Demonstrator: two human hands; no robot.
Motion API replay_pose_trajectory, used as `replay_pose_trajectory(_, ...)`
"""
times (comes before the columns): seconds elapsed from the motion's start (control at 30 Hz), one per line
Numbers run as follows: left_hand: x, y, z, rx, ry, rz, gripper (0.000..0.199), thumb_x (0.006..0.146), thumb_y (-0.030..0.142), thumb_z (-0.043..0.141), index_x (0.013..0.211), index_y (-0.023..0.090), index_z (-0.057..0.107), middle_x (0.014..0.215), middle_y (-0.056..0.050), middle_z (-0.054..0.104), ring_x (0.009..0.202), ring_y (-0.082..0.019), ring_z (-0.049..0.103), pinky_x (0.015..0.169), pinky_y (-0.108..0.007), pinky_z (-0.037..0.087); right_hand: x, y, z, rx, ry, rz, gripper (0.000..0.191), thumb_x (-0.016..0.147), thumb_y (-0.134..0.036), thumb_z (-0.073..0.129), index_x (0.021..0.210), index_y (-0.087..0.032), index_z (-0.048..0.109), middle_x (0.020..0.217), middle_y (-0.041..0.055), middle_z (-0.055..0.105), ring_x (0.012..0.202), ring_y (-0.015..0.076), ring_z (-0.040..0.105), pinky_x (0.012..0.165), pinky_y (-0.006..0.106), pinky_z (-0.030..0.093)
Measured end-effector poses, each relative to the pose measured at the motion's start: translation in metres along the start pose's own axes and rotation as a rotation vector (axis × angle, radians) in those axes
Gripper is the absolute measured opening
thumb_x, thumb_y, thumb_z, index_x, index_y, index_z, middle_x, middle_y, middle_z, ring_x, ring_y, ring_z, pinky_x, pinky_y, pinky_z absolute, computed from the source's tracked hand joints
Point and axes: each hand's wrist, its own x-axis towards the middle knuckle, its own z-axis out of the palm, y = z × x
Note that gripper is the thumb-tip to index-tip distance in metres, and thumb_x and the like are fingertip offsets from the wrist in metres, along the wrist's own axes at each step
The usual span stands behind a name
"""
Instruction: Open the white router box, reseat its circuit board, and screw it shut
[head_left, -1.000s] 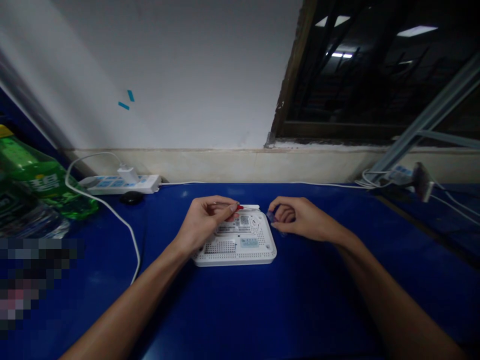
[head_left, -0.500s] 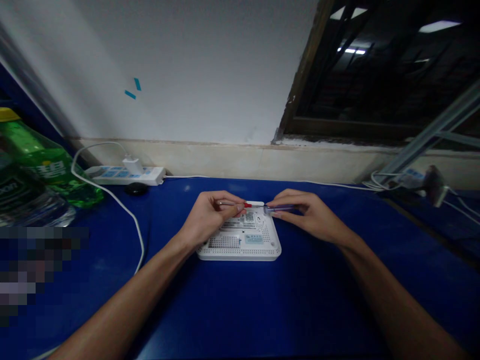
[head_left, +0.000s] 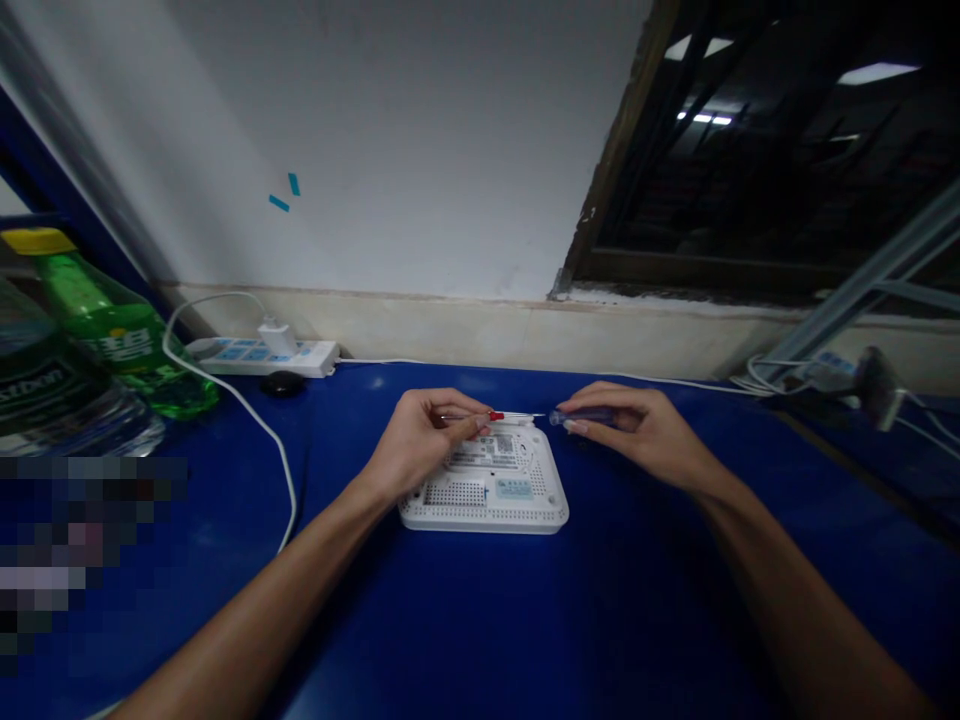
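Left fingers [head_left: 469, 408] pinching a thin red-banded rod [head_left: 517, 415], right fingers [head_left: 600, 395] pinching a clear blue handle [head_left: 583, 416], both over the far edge of a white router [head_left: 487, 510], underside up on the blue table [head_left: 450, 640]

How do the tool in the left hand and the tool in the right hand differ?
The red-banded tool in the left hand is slim, with a thin metal shaft; the blue tool in the right hand looks thicker and translucent. The red-banded tool lies over the top edge of the white device; the blue tool sits beyond that edge. Both are pinched, lying roughly level, their ends facing each other.
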Motion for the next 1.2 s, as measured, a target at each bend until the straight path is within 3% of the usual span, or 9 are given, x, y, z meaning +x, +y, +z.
replay_pose_trajectory(0.2, -0.006, -0.001, 0.011, -0.020, -0.107, -0.012, 0.015, 0.080, 0.027, 0.075, 0.089, 0.016, 0.074, 0.089, -0.009, 0.078, 0.081, -0.021, 0.074, 0.077, -0.035, 0.059, 0.001, -0.007, 0.026, 0.041, -0.074, -0.026, 0.020, 0.086, -0.036, 0.073, 0.103, -0.026, 0.079, 0.105, 0.0069, 0.072, 0.100, 0.0214, 0.068, 0.088, 0.035, 0.056)
replay_pose_trajectory(0.4, -0.008, 0.000, 0.018, -0.178, -0.170, -0.076, 0.036, 0.077, 0.027, 0.080, 0.097, 0.019, 0.052, 0.076, -0.004, 0.076, 0.073, -0.020, 0.075, 0.071, -0.031, 0.059, 0.000, -0.011, 0.034, 0.024, -0.039, -0.074, 0.019, 0.086, -0.035, 0.073, 0.099, -0.024, 0.080, 0.101, 0.0078, 0.075, 0.094, 0.0220, 0.070, 0.081, 0.034, 0.057)
replay_pose_trajectory(0.67, -0.010, -0.003, 0.016, -0.210, -0.304, -0.047, 0.041, 0.080, 0.031, 0.081, 0.100, 0.020, 0.047, 0.076, -0.005, 0.076, 0.070, -0.017, 0.074, 0.066, -0.025, 0.054, -0.005, -0.020, 0.040, -0.098, -0.051, -0.319, 0.017, 0.090, -0.025, 0.070, 0.105, -0.024, 0.078, 0.095, 0.0062, 0.075, 0.086, 0.0185, 0.070, 0.075, 0.030, 0.055)
replay_pose_trajectory(0.77, -0.010, -0.003, 0.017, -0.180, -0.296, -0.048, 0.043, 0.079, 0.033, 0.082, 0.102, 0.020, 0.047, 0.075, -0.004, 0.076, 0.068, -0.017, 0.073, 0.064, -0.025, 0.055, -0.005, -0.022, 0.044, -0.161, -0.094, -0.354, 0.022, 0.091, -0.023, 0.069, 0.111, -0.025, 0.076, 0.100, 0.0064, 0.073, 0.090, 0.0180, 0.069, 0.078, 0.030, 0.055)
replay_pose_trajectory(0.83, -0.008, 0.000, 0.016, -0.111, -0.223, -0.018, 0.046, 0.077, 0.034, 0.084, 0.104, 0.020, 0.049, 0.075, -0.003, 0.075, 0.067, -0.017, 0.072, 0.062, -0.024, 0.054, -0.004, -0.023, 0.044, -0.194, -0.116, -0.348, 0.020, 0.091, -0.024, 0.068, 0.109, -0.024, 0.077, 0.101, 0.0068, 0.072, 0.091, 0.0181, 0.068, 0.079, 0.030, 0.054)
replay_pose_trajectory(0.97, -0.004, 0.006, 0.005, 0.188, 0.030, 0.108, 0.037, 0.085, 0.044, 0.075, 0.105, 0.020, 0.055, 0.080, -0.003, 0.075, 0.068, -0.017, 0.071, 0.057, -0.024, 0.053, -0.003, -0.022, 0.027, -0.245, -0.089, -0.224, 0.017, 0.092, -0.029, 0.067, 0.103, -0.024, 0.078, 0.105, 0.0063, 0.074, 0.095, 0.0206, 0.070, 0.083, 0.032, 0.056)
replay_pose_trajectory(1.03, -0.004, 0.009, -0.002, 0.383, 0.078, 0.169, 0.030, 0.092, 0.046, 0.065, 0.105, 0.020, 0.058, 0.083, -0.003, 0.074, 0.072, -0.018, 0.071, 0.062, -0.027, 0.055, -0.004, -0.016, 0.007, -0.281, -0.044, -0.133, 0.019, 0.090, -0.034, 0.068, 0.103, -0.024, 0.078, 0.104, 0.0055, 0.077, 0.096, 0.0224, 0.071, 0.086, 0.033, 0.056)
replay_pose_trajectory(1.1, -0.005, 0.010, -0.006, 0.596, 0.043, 0.258, 0.026, 0.096, 0.044, 0.059, 0.106, 0.020, 0.061, 0.092, -0.005, 0.074, 0.083, -0.020, 0.071, 0.074, -0.034, 0.057, -0.007, -0.008, -0.018, -0.332, -0.016, -0.029, 0.022, 0.088, -0.038, 0.069, 0.104, -0.024, 0.078, 0.104, 0.0050, 0.078, 0.096, 0.0242, 0.072, 0.089, 0.035, 0.056)
replay_pose_trajectory(1.2, -0.008, 0.009, -0.006, 0.850, -0.172, 0.449, 0.029, 0.097, 0.043, 0.057, 0.115, 0.021, 0.063, 0.116, -0.007, 0.070, 0.111, -0.025, 0.064, 0.096, -0.044, 0.051, -0.014, 0.009, -0.054, -0.427, -0.018, 0.122, 0.022, 0.084, -0.040, 0.071, 0.093, -0.023, 0.080, 0.099, 0.0052, 0.079, 0.091, 0.0264, 0.074, 0.086, 0.037, 0.057)
